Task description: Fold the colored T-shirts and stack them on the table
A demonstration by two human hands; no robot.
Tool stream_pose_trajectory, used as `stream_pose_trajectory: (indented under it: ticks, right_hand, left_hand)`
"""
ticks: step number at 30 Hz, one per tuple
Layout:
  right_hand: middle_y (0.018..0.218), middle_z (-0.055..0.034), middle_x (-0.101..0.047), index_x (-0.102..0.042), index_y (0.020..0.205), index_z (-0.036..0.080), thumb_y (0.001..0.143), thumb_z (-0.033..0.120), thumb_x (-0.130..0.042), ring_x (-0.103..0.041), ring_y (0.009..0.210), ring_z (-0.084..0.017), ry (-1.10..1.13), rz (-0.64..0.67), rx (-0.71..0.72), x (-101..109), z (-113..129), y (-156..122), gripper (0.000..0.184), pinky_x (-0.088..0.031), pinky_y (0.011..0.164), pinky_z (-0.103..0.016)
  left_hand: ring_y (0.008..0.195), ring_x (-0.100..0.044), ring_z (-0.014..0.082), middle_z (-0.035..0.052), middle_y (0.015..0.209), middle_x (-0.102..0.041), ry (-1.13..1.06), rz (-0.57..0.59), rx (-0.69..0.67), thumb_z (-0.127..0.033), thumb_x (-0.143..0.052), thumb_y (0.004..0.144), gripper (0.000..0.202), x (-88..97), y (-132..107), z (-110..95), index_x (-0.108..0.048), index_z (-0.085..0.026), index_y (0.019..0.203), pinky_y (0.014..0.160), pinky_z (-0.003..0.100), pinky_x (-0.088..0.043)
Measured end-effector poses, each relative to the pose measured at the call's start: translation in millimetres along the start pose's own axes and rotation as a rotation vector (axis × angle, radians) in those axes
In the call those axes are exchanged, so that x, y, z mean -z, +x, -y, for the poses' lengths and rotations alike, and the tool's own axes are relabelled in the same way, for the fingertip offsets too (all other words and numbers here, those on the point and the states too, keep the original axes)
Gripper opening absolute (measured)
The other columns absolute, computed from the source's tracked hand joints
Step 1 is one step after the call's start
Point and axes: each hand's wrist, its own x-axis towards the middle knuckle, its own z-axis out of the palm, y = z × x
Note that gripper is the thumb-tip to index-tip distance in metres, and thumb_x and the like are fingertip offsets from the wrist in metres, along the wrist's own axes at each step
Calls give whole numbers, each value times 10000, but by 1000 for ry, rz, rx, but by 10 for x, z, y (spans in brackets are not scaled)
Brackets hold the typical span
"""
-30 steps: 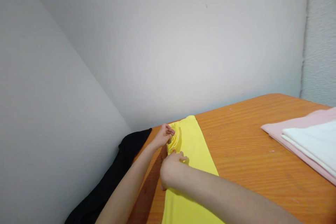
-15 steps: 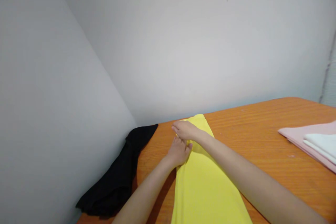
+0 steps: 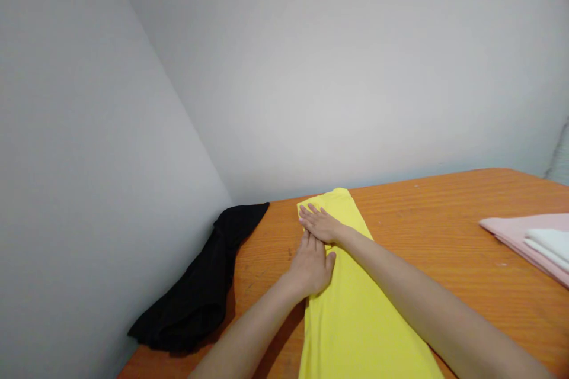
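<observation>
A long folded yellow cloth [image 3: 355, 320] runs from the near edge of the view to the far side of the table. My right hand [image 3: 320, 224] lies flat on its upper part, fingers spread toward the left edge of the cloth. Just nearer to me, my left hand [image 3: 311, 266] rests on the left edge of the cloth with fingers stretched out and thumb apart. Its fingertips meet the underside of the right hand, and some are partly hidden there. Neither hand grips the fabric.
On the left, a crumpled black cloth [image 3: 195, 284] lies against the wall. A folded pink cloth [image 3: 507, 227] with a folded white cloth [image 3: 549, 243] on top sits at the right. The wooden table [image 3: 427, 219] meets the wall [image 3: 333, 71] behind.
The right hand's fingers have spread and flattened onto the yellow cloth. My left hand's fingers have straightened from a curled pose. The view has shifted slightly.
</observation>
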Motion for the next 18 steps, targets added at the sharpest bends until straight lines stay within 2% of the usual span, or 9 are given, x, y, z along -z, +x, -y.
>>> stream_pose_trajectory:
  ticks: [3, 6, 10, 12, 14, 16, 18]
  right_hand:
    - [1584, -24, -98, -213, 1533, 195, 1002, 487, -70, -36, 1454, -255, -21, 28, -27, 35, 33, 59, 623, -128, 1155, -528]
    - [1576, -48, -150, -266, 1518, 183, 1009, 457, -126, -82, 1448, -280, -49, 28, -33, 129, 100, 47, 595, -150, 1145, -545]
    - [1570, -105, -163, -289, 1507, 138, 1004, 429, -241, -72, 1450, -273, -95, -49, -6, 287, 168, -202, 583, -60, 1165, -516]
    - [1564, -133, -167, -296, 1502, 120, 993, 446, -301, -88, 1449, -281, -141, -112, 52, 357, 165, -497, 605, -60, 1168, -515]
    - [1552, -149, -200, -321, 1492, 115, 982, 484, -343, -138, 1441, -293, -197, -175, 157, 417, 153, -939, 630, -107, 1166, -525]
    - [1541, -145, -236, -336, 1488, 133, 977, 512, -367, -177, 1432, -291, -231, -206, 255, 468, 161, -1505, 637, -137, 1165, -534]
    - [1540, -110, -256, -310, 1503, 184, 975, 515, -394, -194, 1430, -273, -215, -181, 293, 509, 221, -2121, 628, -140, 1173, -527]
  left_hand:
    - [1468, 2, 293, 163, 1585, -130, 46, -20, 14, -403, -260, 972, 650, -61, 37, -9, -217, -9, 1488, 1201, 481, -119]
    - [1461, -96, 327, 206, 1563, -184, 92, -24, 60, -411, -239, 976, 640, -80, 87, -11, -282, 7, 1459, 1180, 508, -167]
    - [1440, -218, 305, 189, 1532, -293, 107, 10, 11, -429, -246, 979, 608, 29, 131, 63, -332, -51, 1447, 1164, 497, -215]
    - [1442, -227, 268, 166, 1542, -281, 93, -8, -21, -441, -250, 983, 606, 140, 93, 144, -291, -83, 1471, 1167, 469, -225]
    - [1446, -221, 246, 159, 1553, -257, 95, -55, -57, -426, -278, 984, 593, 276, -32, 227, -281, -91, 1474, 1175, 462, -212]
    - [1449, -214, 220, 138, 1555, -263, 98, -104, -117, -380, -305, 987, 542, 417, -258, 278, -319, -114, 1460, 1186, 453, -189]
    - [1446, -223, 186, 99, 1548, -298, 75, -105, -195, -340, -296, 997, 481, 542, -566, 267, -373, -161, 1437, 1192, 432, -183]
